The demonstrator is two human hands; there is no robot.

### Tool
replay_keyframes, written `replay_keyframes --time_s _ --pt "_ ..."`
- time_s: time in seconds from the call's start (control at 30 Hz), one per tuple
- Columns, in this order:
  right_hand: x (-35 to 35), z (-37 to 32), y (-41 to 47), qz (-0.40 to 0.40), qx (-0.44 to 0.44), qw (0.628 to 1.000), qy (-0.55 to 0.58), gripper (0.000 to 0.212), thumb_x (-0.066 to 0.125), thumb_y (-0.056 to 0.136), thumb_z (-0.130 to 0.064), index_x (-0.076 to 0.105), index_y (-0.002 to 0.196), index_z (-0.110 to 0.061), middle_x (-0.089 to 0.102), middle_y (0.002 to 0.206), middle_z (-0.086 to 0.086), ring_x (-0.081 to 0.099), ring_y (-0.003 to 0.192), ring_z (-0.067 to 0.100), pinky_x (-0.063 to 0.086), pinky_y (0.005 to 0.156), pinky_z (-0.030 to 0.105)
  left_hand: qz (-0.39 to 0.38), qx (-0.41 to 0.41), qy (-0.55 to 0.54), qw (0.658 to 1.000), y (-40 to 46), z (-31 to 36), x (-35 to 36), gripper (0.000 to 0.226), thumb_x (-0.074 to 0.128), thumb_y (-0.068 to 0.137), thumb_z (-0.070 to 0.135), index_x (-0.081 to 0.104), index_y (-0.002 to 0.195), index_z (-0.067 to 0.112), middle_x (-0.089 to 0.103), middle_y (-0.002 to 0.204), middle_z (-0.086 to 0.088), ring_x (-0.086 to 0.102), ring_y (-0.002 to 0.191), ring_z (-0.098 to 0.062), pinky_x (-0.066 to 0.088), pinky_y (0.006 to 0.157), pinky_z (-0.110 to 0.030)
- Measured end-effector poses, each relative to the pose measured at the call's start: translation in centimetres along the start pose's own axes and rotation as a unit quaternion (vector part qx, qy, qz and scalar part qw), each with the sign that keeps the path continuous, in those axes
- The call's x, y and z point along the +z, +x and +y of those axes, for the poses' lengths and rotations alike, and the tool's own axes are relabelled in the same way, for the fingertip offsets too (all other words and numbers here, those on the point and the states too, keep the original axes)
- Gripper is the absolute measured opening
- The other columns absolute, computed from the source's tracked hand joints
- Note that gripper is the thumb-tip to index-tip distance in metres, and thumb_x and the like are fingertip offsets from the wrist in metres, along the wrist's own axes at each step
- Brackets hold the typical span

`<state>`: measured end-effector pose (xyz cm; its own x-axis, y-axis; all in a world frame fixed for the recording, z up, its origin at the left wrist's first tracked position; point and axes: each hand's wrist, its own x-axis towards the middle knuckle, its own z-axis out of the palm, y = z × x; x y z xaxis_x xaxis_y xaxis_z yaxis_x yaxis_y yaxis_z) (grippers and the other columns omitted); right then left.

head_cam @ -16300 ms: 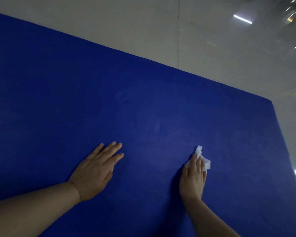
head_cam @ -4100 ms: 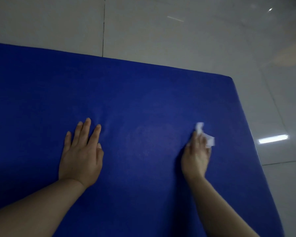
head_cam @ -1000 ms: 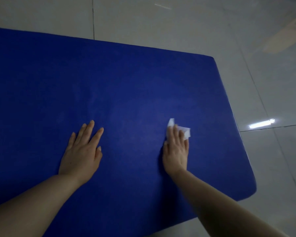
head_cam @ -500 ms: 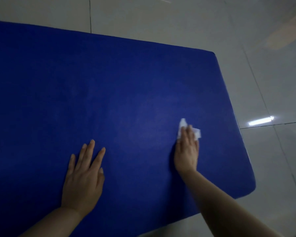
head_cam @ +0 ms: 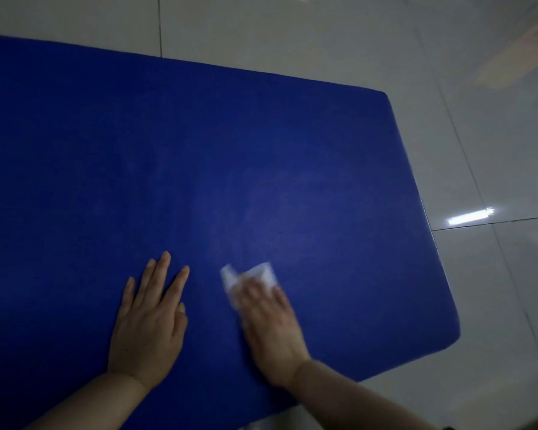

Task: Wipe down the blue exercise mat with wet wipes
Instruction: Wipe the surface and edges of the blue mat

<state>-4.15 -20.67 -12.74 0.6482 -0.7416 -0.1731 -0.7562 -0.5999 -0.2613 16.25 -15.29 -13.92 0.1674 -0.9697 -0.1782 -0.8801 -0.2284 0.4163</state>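
- A blue exercise mat [head_cam: 199,156] lies flat on a pale tiled floor [head_cam: 292,32], its right end and rounded corners in view, its left side running out of frame.
- A crumpled white wet wipe [head_cam: 255,274] sits on the mat's near half, pressed down by the right hand [head_cam: 269,321]; motion blur hides whether the fingers curl around it or lie flat on it.
- The left hand [head_cam: 148,321] rests just beside it, palm down, fingers straight and spread, holding nothing.
- The mat looks soft, light and liable to creep on the glossy tiles, so a flat bracing palm probably suits it better than any grip; the thin, limp wipe likely handles best bunched under the fingers.
- No container is visible, nor a wipe packet.
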Motion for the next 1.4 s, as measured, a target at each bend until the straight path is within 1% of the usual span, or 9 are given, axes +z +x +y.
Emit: replay_keyframes --time_s 0.07,0.23,0.4,0.6,0.73,0.9,1.07,1.27,1.4 --pt "-1.0 3.9 -0.1 0.063 0.144 0.987 0.034 0.060 0.042 0.092 -0.004 0.024 0.149 -0.014 0.029 0.153 0.002 0.024 0.142 0.020 0.027 0.113 0.049 -0.001 -0.003 -0.005 1.000 -0.1 0.0 0.0 0.057 0.021 0.092 0.031 0.038 0.143 0.013 0.015 0.157 -0.008 0.011 0.145 -0.022 0.011 0.116 -0.047" --pt "-2.9 10.4 -0.5 0.081 0.416 0.902 0.078 0.051 0.022 0.104 -0.025 0.000 0.150 -0.027 -0.004 0.160 -0.006 -0.009 0.144 0.005 -0.007 0.119 0.030 -0.002 -0.003 -0.009 1.000 -0.1 0.1 0.1 0.057 0.020 0.092 0.030 0.037 0.143 0.012 0.015 0.157 -0.009 0.014 0.144 -0.025 0.012 0.116 -0.049" --pt "-0.4 2.2 -0.4 0.027 0.218 0.972 0.080 0.061 0.024 0.100 -0.025 -0.012 0.148 -0.033 -0.014 0.156 -0.015 -0.014 0.144 0.005 -0.014 0.115 0.031 0.000 -0.005 -0.007 1.000 0.0 0.1 0.1 0.059 0.019 0.091 0.031 0.039 0.143 0.012 0.013 0.157 -0.007 0.009 0.145 -0.022 0.008 0.117 -0.046" --pt "1.8 -3.6 -2.5 -0.052 -0.058 0.997 0.011 0.066 0.034 0.094 -0.033 0.004 0.153 -0.026 0.019 0.157 -0.007 0.008 0.146 0.013 0.015 0.111 0.048 -0.007 0.003 -0.005 1.000 0.0 0.0 -0.1 0.060 0.018 0.091 0.034 0.037 0.144 0.014 0.010 0.158 -0.006 0.006 0.145 -0.020 0.005 0.117 -0.043" --pt "0.5 1.9 -2.9 0.023 0.131 0.988 0.080 0.059 0.027 0.096 -0.020 0.007 0.150 -0.030 0.012 0.157 -0.011 0.002 0.144 0.004 0.007 0.116 0.038 -0.010 0.006 -0.015 1.000 -0.1 -0.2 -0.3 0.060 0.016 0.092 0.033 0.037 0.145 0.014 0.009 0.159 -0.004 0.004 0.146 -0.018 0.003 0.118 -0.041" --pt "-1.3 6.8 -3.8 0.071 0.398 0.911 0.085 0.051 0.022 0.103 -0.026 -0.007 0.145 -0.032 -0.005 0.159 -0.009 -0.015 0.142 0.001 -0.008 0.119 0.029 -0.005 0.002 -0.009 1.000 -0.1 -0.1 -0.2 0.058 0.017 0.092 0.030 0.037 0.144 0.013 0.011 0.158 -0.005 0.007 0.145 -0.020 0.005 0.118 -0.042" --pt "0.5 -0.2 -4.0 0.002 0.224 0.968 0.113 0.058 0.024 0.102 -0.026 -0.012 0.146 -0.032 -0.022 0.150 -0.020 -0.020 0.142 0.002 -0.018 0.115 0.026 -0.002 0.004 0.000 1.000 -0.1 -0.1 0.0 0.057 0.020 0.092 0.028 0.040 0.142 0.011 0.015 0.157 -0.009 0.012 0.144 -0.022 0.010 0.116 -0.046" --pt "1.2 -3.4 -4.8 -0.078 -0.036 0.994 0.068 0.060 0.029 0.100 -0.034 0.000 0.153 -0.029 -0.001 0.160 -0.009 -0.005 0.147 0.012 -0.006 0.116 0.034 -0.001 0.005 0.001 1.000 -0.1 -0.2 0.0 0.057 0.020 0.092 0.029 0.040 0.142 0.011 0.016 0.157 -0.010 0.012 0.144 -0.024 0.014 0.115 -0.049" --pt "0.4 1.0 -5.2 -0.025 0.102 0.990 0.092 0.063 0.031 0.101 -0.024 -0.007 0.150 -0.035 -0.006 0.156 -0.019 -0.007 0.145 0.001 0.003 0.120 0.037 0.000 0.002 -0.003 1.000 -0.1 -0.1 -0.1 0.057 0.020 0.092 0.029 0.040 0.142 0.012 0.016 0.157 -0.009 0.012 0.144 -0.024 0.012 0.116 -0.048"
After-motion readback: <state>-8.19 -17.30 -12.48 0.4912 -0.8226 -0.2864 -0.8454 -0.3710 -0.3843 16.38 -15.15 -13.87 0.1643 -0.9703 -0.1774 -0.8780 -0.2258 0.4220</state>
